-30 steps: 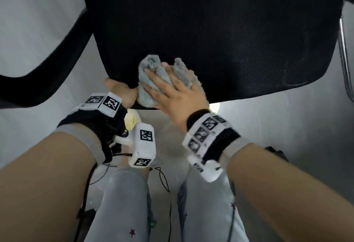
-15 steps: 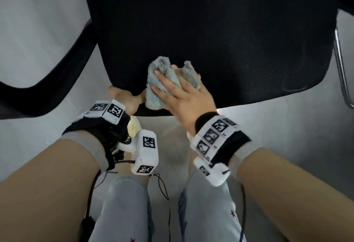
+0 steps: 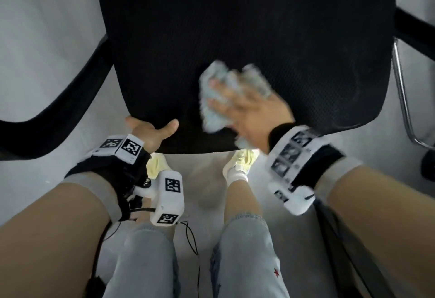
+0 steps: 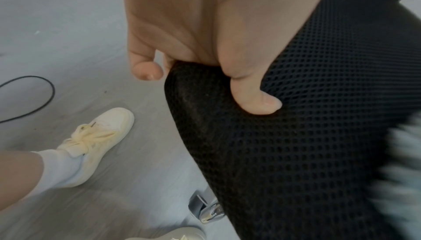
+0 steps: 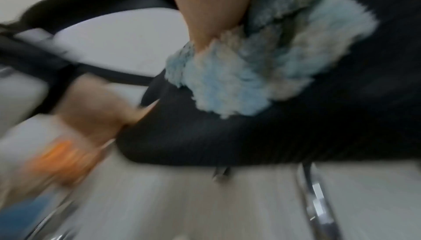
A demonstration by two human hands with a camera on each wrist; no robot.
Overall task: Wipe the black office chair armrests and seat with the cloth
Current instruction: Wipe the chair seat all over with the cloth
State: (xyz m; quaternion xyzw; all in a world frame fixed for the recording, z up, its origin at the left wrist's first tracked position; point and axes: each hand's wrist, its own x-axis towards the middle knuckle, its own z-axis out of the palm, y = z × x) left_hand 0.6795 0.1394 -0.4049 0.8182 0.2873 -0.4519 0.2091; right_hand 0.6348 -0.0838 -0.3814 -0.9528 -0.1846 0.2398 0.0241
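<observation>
The black mesh seat [image 3: 247,29] of the office chair fills the upper head view. My right hand [image 3: 244,106] lies flat on a crumpled pale blue fluffy cloth [image 3: 211,99] near the seat's front edge, fingers spread over it and blurred by motion. The cloth [image 5: 246,78] shows under the palm in the right wrist view. My left hand [image 3: 150,130] grips the seat's front left corner, thumb [image 4: 255,98] on top of the mesh [image 4: 307,135] and fingers curled under the edge. The left armrest [image 3: 58,99] curves away at the left.
Grey floor lies all around. My two legs in light jeans and cream sneakers [image 4: 98,135] stand just before the seat. A chrome chair leg [image 3: 402,95] runs down the right side, with a black cable [image 4: 34,98] on the floor at left.
My right hand has slid the cloth to the right and further onto the seat, away from my left hand. The left hand keeps its grip on the front corner.
</observation>
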